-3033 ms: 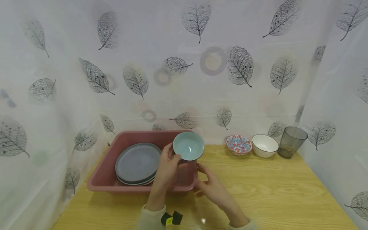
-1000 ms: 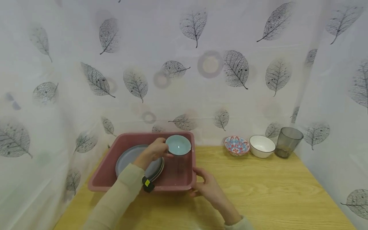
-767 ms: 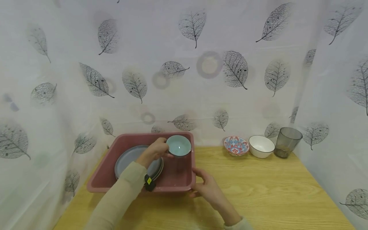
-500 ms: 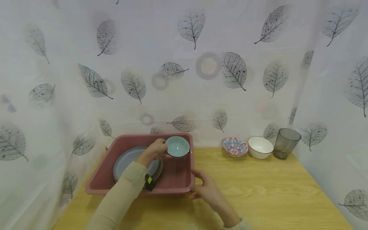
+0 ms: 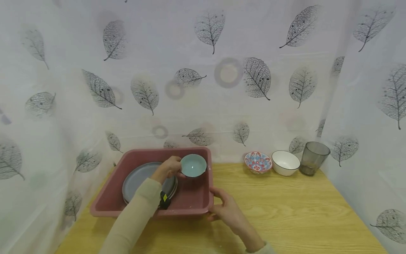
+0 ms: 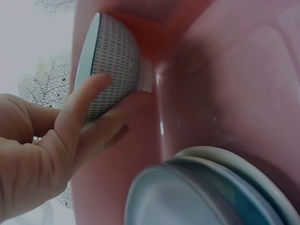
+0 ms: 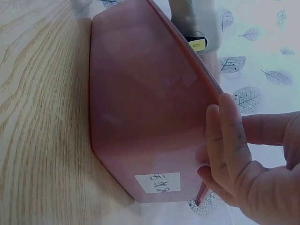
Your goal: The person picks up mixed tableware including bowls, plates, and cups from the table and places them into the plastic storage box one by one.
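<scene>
My left hand (image 5: 169, 166) grips a pale blue bowl (image 5: 193, 165) inside the pink basin (image 5: 190, 213), by the far right corner. In the left wrist view the bowl's dashed outer side (image 6: 117, 61) faces the camera, with the thumb pressed against it and fingers beneath. Left of it lies a stack of grey-blue plates (image 5: 137, 178), partly covered by the left forearm. My right hand (image 5: 227, 211) holds the basin's rim at the near right corner. Its fingers (image 7: 229, 133) lie along the rim and outer wall in the right wrist view.
A red-and-blue patterned bowl (image 5: 258, 162), a white bowl with a dark rim (image 5: 285, 163) and a smoky clear cup (image 5: 314, 158) stand in a row at the back right of the wooden table (image 5: 298, 211). A leaf-print curtain (image 5: 177, 46) hangs behind and at both sides.
Over three seconds my left hand has carried the blue bowl from over the basin's right side to its far right corner, lowering it slightly of late. My right hand stays at the rim.
</scene>
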### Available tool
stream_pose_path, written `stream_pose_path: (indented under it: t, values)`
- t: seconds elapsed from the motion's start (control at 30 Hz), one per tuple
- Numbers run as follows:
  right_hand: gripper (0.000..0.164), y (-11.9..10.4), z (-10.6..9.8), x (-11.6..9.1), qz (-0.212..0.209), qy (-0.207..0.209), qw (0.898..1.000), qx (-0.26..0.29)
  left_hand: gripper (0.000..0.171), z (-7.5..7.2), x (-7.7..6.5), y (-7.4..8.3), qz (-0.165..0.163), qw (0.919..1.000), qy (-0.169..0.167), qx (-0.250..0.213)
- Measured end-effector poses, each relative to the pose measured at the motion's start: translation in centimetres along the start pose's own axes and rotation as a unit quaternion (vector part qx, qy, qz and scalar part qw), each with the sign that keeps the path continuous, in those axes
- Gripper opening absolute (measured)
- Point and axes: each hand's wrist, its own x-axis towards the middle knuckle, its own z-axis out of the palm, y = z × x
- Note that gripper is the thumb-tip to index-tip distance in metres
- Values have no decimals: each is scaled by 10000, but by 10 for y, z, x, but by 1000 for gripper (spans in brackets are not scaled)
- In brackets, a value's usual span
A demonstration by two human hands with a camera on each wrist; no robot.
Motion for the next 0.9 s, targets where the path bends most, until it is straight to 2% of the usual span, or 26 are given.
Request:
stream_pose_path:
  t: [0.43, 0.9]
  values:
    - [66, -2, 1, 0, 12, -6, 10000, -6, 64, 8, 11, -15, -65, 9986, 67, -512]
    - [66, 0, 0, 1, 14, 35, 10000, -45, 57, 12, 17, -25, -64, 9989, 82, -464]
